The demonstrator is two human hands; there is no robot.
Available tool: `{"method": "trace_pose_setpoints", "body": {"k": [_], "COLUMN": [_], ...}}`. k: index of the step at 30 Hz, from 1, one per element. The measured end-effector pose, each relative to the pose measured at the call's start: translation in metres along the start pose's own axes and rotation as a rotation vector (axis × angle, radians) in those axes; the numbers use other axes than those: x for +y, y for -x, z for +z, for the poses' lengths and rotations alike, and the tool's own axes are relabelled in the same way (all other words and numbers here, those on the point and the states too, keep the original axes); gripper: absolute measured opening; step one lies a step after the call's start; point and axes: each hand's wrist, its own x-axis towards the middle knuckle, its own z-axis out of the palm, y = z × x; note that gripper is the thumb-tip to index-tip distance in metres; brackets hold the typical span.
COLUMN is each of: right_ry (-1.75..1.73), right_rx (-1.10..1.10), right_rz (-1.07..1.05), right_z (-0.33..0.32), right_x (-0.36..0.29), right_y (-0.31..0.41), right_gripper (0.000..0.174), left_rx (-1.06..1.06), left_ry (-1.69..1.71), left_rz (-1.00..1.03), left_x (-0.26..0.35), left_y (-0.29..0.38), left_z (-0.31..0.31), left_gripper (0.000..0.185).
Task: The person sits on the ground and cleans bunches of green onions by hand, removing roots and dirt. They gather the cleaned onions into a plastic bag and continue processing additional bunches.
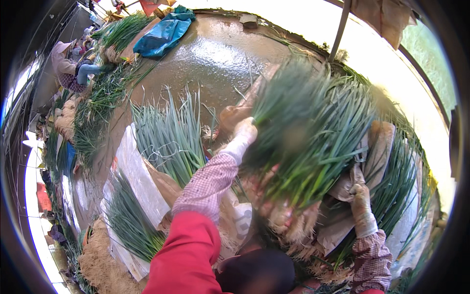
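Observation:
In a pale glove, my left hand is closed at the left edge of a motion-blurred bunch of green onions, gripping leaves there. Beneath and beside it lies a big heap of green onions, leaves pointing away and pinkish-white, rooty bulbs towards me. To the right, my gloved right hand holds the gathered edge of a light-brown woven sack beside the heap. What lies under the heap is mostly hidden.
More green onions stand in sacking on the left, near a white sheet with another bunch. A blue plastic sheet lies beyond on the wet floor. A person sits at far left; a pole rises at back right.

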Motion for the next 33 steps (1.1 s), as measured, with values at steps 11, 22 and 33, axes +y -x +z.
{"method": "trace_pose_setpoints", "body": {"k": [11,22,33], "right_ry": [-0.202,0.098,0.406], "right_rx": [0.028,-0.167,0.180], "right_rz": [0.105,-0.367,-0.938], "right_z": [-0.002,0.011,-0.207], "right_x": [0.006,-0.147,-0.240], "right_y": [0.003,0.089,0.219], "right_gripper": [0.012,0.015,0.029], "left_rx": [-0.128,0.108,-0.478], "left_ry": [0.003,0.704,1.020], "left_rz": [-0.216,0.520,0.367], "left_x": [0.005,0.156,0.301], "left_y": [-0.023,0.119,0.274], "left_z": [-0.011,-0.106,-0.223], "left_gripper": [0.050,0.034,0.039]}}
